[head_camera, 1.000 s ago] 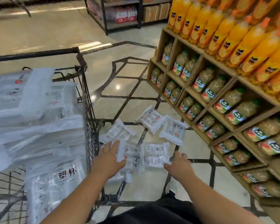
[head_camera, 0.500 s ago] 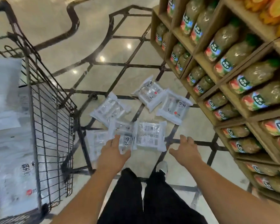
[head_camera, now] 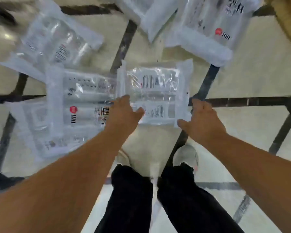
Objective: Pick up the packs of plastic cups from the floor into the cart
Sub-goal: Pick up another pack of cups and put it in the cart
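Several clear packs of plastic cups lie on the tiled floor. The nearest pack (head_camera: 156, 91) lies flat between my hands, barcode side up. My left hand (head_camera: 124, 113) reaches onto its left edge, fingers spread and thumb out. At the pack's lower right corner is my right hand (head_camera: 203, 118), fingers extended and touching that corner. Another pack (head_camera: 81, 105) with a red logo lies just left, overlapping one more pack (head_camera: 32, 128). Further packs lie at the upper left (head_camera: 57, 39), top middle (head_camera: 151, 15) and upper right (head_camera: 213, 27). The cart is out of view.
My two legs in black trousers and light shoes (head_camera: 186, 157) stand just below the nearest pack. Dark inlay lines (head_camera: 242, 100) cross the pale floor. A wooden shelf corner (head_camera: 287, 22) shows at the top right.
The view has dropped close to the floor, so cart and drink shelves have left the frame. Both hands have come down to the nearest pack, one at each side.
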The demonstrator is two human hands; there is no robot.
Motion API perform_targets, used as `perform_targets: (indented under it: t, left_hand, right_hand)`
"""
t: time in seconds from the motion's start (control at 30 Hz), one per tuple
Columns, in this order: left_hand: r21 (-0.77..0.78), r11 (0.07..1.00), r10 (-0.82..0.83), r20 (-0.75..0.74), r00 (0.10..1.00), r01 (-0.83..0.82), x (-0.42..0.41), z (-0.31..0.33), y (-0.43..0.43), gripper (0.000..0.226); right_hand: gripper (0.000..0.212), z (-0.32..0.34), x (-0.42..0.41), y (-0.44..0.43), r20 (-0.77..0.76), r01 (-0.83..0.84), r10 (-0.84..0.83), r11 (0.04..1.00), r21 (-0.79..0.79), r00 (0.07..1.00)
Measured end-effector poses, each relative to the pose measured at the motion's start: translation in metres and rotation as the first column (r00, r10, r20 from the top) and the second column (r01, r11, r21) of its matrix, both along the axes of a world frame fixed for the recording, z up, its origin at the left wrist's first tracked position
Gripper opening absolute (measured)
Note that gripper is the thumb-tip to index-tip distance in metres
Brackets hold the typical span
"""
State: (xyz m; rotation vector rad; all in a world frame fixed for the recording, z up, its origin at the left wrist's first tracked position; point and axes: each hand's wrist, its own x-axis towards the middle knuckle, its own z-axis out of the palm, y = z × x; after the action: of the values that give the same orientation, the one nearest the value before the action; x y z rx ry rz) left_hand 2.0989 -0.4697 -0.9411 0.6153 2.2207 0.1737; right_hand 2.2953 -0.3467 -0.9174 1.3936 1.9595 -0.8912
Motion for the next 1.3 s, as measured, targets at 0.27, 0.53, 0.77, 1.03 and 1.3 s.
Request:
perform_targets:
  t: [0.27, 0.53, 0.77, 1.03, 1.3]
  left_hand:
    - [0.078, 0.995, 0.069, -0.056, 0.996, -0.064, 0.01, -0.121, 0.004, 0.105]
    - [0.168, 0.966, 0.189, 0.052, 0.981, -0.195, 0.022, -0.128, 0.011, 0.117]
    - [0.174, 0.971, 0.151, 0.079, 0.985, -0.163, 0.043, -0.072, -0.001, 0.115]
    - [0.14, 0.969, 0.196, 0.073, 0.978, -0.204, 0.021, 0.209, -0.029, 0.113]
    - [0.207, 0.855, 0.503, -0.105, 0.858, -0.476, -0.014, 0.542, -0.112, 0.107]
  right_hand:
    - [0.099, -0.124, -0.005, 0.013, -0.16, 0.297, -0.289, 0.955, 0.026, 0.944]
    - [0.107, -0.14, -0.016, -0.001, -0.235, 0.419, -0.444, 0.896, -0.15, 0.865]
    - [0.099, -0.072, 0.011, -0.006, -0.263, 0.442, -0.461, 0.887, -0.133, 0.848]
    - [0.103, 0.201, -0.009, -0.028, -0.314, 0.422, -0.472, 0.881, -0.216, 0.824]
    - [0.109, 0.498, -0.092, -0.062, -0.507, 0.004, -0.121, 0.974, -0.226, 0.853]
